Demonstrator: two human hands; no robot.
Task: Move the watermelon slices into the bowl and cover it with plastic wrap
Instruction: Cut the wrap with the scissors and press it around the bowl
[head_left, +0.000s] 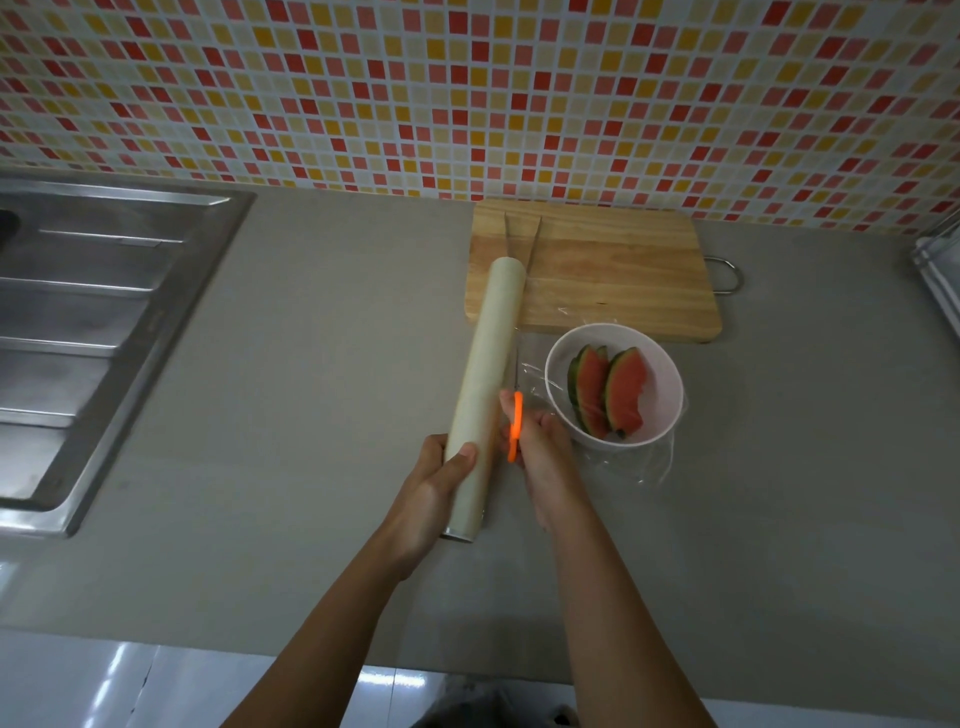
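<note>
Grey counter (337, 364) carries wooden cutting board (613, 275) and bowl (667, 395).

Mosaic tile wall (467, 93); grey counter (311, 364); steel sink (104, 312)

"Where are the watermelon slices (605, 397)?"

"In the bowl (664, 395). They are red with green skin. They stand side by side and lean on its left wall. I can count two for sure."

"What is the bowl like?"

"Round and pale, white with a bit of pink. It sits upright on the gray counter (311, 415), just in front of the wooden board (623, 270)."

"And the plastic wrap?"

"The roll of plastic wrap (485, 374) is long and cream. It is just left of the bowl and points away, up to the board. The left hand (441, 478) holds its near end. A clear sheet (641, 465) from it is crinkled at the bowl's left and near sides."
</note>
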